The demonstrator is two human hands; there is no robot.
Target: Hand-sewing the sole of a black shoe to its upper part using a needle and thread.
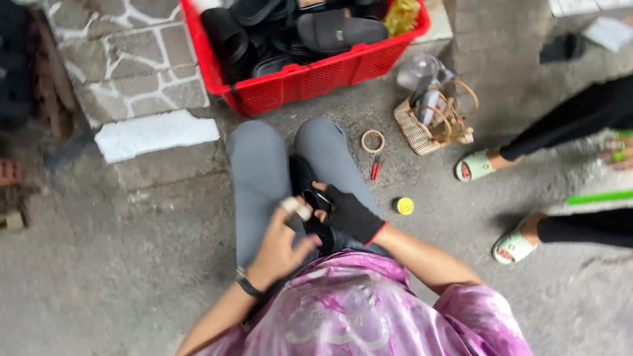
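- left hand (pixel 280 247): bare, with a dark band at the wrist and a taped forefinger; fingers (pixel 297 209) curled partway round the near edge of a black sandal (pixel 311 201), the thumb pressed on its side.
- right hand (pixel 349 212): in a black fingerless glove with a red cuff; bare fingertips (pixel 321 189) closed on the black sandal from the opposite side, so both hands grip it between them.
- black sandal: lies in the lap on grey trousers (pixel 257 178), directly under the fingertips of both hands; its exact shape cannot be told, as hands cover much of it.
- red crate (pixel 310 82): well beyond the fingers, past the knees, filled with more black sandals.
- tape roll (pixel 372 141) and red-handled snips (pixel 375 167): on the concrete floor (pixel 132 277), just beyond and to the right of the right-hand fingertips.
- yellow lid (pixel 405 206): on the floor near the right of the gloved hand.
- wicker basket (pixel 432 125): farther right and beyond, holding clear plastic.
- another person: two legs in dark trousers, feet in pale green slippers (pixel 475 166), well apart to the right.
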